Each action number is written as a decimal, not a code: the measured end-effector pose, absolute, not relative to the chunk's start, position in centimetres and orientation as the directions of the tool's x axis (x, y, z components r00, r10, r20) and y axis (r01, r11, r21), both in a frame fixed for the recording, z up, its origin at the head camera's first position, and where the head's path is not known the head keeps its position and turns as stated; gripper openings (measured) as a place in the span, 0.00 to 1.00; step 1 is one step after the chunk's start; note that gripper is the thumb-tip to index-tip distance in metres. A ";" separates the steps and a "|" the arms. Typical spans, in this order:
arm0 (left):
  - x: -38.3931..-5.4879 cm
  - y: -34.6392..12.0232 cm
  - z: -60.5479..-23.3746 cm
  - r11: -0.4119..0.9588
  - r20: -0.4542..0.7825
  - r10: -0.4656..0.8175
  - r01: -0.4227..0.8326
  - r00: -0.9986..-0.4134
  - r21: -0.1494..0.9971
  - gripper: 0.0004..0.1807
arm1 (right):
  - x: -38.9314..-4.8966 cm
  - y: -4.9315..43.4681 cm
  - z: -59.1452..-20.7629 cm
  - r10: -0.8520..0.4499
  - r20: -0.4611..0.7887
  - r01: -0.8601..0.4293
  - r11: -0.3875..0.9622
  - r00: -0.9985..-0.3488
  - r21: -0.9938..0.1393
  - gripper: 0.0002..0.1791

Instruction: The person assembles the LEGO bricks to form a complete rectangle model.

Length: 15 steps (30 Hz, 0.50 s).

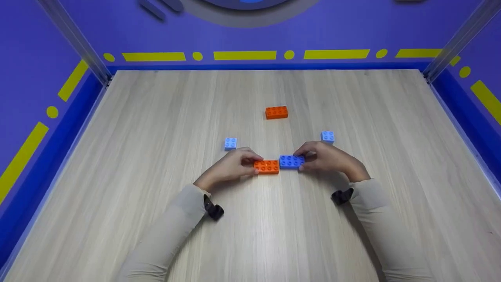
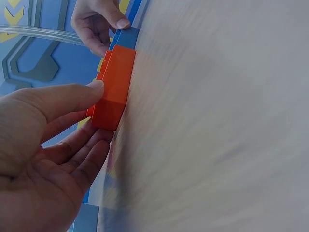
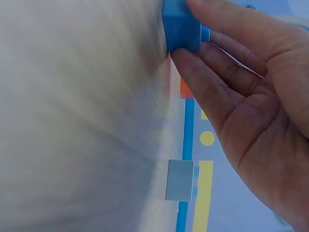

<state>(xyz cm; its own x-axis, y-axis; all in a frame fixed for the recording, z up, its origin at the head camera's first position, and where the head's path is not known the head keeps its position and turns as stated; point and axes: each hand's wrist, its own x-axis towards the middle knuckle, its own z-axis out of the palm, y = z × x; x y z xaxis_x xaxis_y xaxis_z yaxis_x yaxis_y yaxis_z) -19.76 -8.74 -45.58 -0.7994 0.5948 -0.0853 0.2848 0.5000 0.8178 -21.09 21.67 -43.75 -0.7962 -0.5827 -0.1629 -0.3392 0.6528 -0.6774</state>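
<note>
- The orange brick (image 1: 267,167) is end to end with the blue brick (image 1: 291,162), near the middle of the surface (image 1: 250,243). They are so close that I can't tell if they touch.
- If the hands push in at different slants, the two ends could bump and sit crooked — that's my guess.
- Each brick is held only by its outer end, so it may twist if one finger squeezes harder than the thumb.
- The left hand (image 1: 236,163) has its grip on the orange brick: thumb on the near side, a finger on the far side.
- The right hand (image 1: 327,158) pinches the blue brick the same way, thumb near and fingers far.
- Both hands come in low from the sides, with the arms slanting in toward each other.
- The left light-blue brick (image 1: 230,144) is just beyond the left hand, and the right light-blue brick (image 1: 327,136) is right behind the other hand's knuckles — a careless reach forward could knock either one.
- The far orange brick (image 1: 276,112) is well apart from both hands, so a bump there seems unlikely.
</note>
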 end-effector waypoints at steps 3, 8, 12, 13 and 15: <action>-19.9 -8.6 -45.6 0.501 -0.080 0.601 0.297 -0.795 0.813 0.19 | -21.0 21.8 -43.7 -0.570 -0.177 -0.324 0.665 -0.802 -0.673 0.20; -20.0 -8.6 -45.7 0.504 -0.079 0.602 0.302 -0.795 0.809 0.19 | -21.0 21.9 -43.7 -0.563 -0.183 -0.318 0.672 -0.806 -0.668 0.20; -20.1 -8.6 -45.6 0.502 -0.082 0.599 0.294 -0.796 0.813 0.19 | -21.0 22.0 -43.6 -0.579 -0.168 -0.336 0.658 -0.798 -0.674 0.20; -20.1 -8.5 -45.6 0.500 -0.082 0.599 0.292 -0.797 0.815 0.19 | -21.0 22.0 -43.7 -0.584 -0.164 -0.341 0.654 -0.795 -0.675 0.20; -20.1 -8.5 -45.6 0.499 -0.084 0.598 0.289 -0.797 0.817 0.19 | -21.0 22.1 -43.6 -0.591 -0.158 -0.351 0.650 -0.791 -0.674 0.19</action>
